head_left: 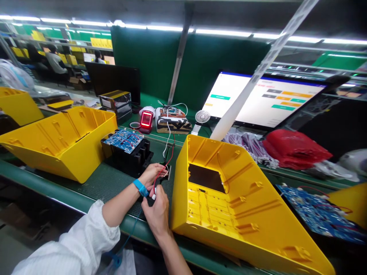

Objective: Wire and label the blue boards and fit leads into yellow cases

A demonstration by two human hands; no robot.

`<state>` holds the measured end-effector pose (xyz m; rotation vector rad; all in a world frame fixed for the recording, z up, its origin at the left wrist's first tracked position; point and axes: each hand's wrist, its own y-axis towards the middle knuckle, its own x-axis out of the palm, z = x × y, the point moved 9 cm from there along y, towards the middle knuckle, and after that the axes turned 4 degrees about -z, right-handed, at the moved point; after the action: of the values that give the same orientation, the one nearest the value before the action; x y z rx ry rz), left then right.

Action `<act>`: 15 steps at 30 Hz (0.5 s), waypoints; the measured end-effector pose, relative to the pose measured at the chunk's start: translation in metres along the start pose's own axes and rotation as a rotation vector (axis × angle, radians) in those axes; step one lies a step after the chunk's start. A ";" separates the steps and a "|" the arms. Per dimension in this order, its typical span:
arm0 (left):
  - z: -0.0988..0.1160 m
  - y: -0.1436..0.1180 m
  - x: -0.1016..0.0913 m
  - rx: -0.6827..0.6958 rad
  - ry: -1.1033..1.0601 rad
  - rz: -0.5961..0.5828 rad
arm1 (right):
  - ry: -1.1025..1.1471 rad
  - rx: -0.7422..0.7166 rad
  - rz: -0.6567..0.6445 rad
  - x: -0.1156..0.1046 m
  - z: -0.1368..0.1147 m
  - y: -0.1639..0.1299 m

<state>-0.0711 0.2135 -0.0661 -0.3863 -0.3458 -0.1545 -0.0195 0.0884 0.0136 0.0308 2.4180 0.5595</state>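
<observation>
You are using two hands, your left hand (pixel 151 176) and right hand (pixel 158 212), just left of one large yellow housing (pixel 269 214); one red wire (pixel 172 150) and one white connector (pixel 154 196) are showing there. Left of that housing, two more yellow housings (pixel 88 152) are standing. Two blue circuit boards (pixel 124 139) are flanking it, one per side. Beyond it, two monitors (pixel 281 99), one small fan (pixel 202 116) and one red-lit scanner (pixel 146 120) are standing.
</observation>
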 end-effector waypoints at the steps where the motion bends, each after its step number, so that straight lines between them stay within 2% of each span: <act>1: -0.001 0.000 0.000 0.000 -0.002 -0.001 | -0.006 0.010 -0.005 0.000 0.001 0.000; 8: -0.001 0.001 0.000 0.013 -0.010 -0.016 | 0.021 0.054 -0.036 0.001 0.005 -0.001; 15: 0.001 0.000 0.001 0.018 -0.015 -0.019 | 0.002 0.001 -0.015 -0.001 0.001 0.000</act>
<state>-0.0708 0.2137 -0.0653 -0.3670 -0.3656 -0.1672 -0.0185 0.0887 0.0139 0.0128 2.4186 0.5523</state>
